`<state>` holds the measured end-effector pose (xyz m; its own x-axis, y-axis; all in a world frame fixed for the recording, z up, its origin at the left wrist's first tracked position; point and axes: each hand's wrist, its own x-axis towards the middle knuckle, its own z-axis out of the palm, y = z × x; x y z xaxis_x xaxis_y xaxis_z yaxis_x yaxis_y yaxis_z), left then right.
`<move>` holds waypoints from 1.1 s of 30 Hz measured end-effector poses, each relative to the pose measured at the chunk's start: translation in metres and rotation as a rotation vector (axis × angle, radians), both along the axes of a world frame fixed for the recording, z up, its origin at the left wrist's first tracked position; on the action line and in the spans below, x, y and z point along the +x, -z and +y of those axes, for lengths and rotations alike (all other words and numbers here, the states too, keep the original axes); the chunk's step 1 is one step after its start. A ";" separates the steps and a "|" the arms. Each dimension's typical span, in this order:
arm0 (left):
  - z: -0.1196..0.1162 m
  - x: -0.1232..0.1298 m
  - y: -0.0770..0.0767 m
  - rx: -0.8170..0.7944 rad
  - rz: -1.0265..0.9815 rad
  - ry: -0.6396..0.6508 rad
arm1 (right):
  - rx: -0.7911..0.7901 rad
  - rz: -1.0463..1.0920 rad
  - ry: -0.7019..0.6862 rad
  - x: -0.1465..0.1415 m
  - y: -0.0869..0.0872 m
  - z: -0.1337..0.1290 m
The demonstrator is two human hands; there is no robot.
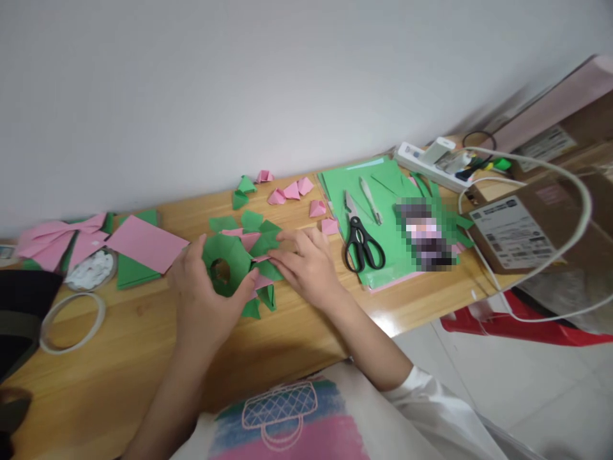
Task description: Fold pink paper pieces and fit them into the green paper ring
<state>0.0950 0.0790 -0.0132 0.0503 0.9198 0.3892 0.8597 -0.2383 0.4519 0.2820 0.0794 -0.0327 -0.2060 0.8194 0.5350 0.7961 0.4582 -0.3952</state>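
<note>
A folded-paper flower (pixel 233 255) with a green hollow centre and pink and green petals rests low over the wooden table. My left hand (pixel 205 281) curls around its green centre from the left, thumb along the near rim. At the flower's right side, my right hand (pixel 304 259) is closed, fingertips pinching a small pink and green petal. Part of the petal is hidden by those fingers. Beyond the flower lie loose folded pink pieces (pixel 291 190) and green folded pieces (pixel 244 189). A pink paper sheet (pixel 146 244) lies left of my left hand.
Black-handled scissors (pixel 360 243) and a white pen-like tool (pixel 370 199) lie on green paper sheets (pixel 383 268) at right, beside a blurred-out phone-shaped object (pixel 424 233). A power strip (pixel 412 155), cable and cardboard box (pixel 507 233) stand further right. A tape roll (pixel 73 323) lies left.
</note>
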 end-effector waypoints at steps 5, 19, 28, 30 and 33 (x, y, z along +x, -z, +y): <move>-0.002 -0.004 0.003 -0.022 -0.022 0.021 | 0.053 -0.022 -0.016 0.000 0.004 0.001; -0.006 -0.017 0.015 0.022 -0.011 0.034 | 0.043 0.052 -0.099 -0.008 0.013 0.004; -0.006 -0.018 0.021 -0.136 0.021 -0.027 | -0.111 -0.003 -0.157 -0.014 0.026 0.011; -0.008 -0.016 0.023 -0.173 0.049 -0.017 | -0.135 -0.017 -0.164 -0.015 0.029 0.012; -0.009 -0.017 0.026 -0.208 0.045 0.008 | -0.183 -0.041 -0.184 -0.016 0.030 0.014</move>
<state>0.0784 0.0701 -0.0387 0.0709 0.9795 0.1884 0.8784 -0.1508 0.4535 0.2658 0.0930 -0.0631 -0.3790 0.8485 0.3693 0.7230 0.5206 -0.4541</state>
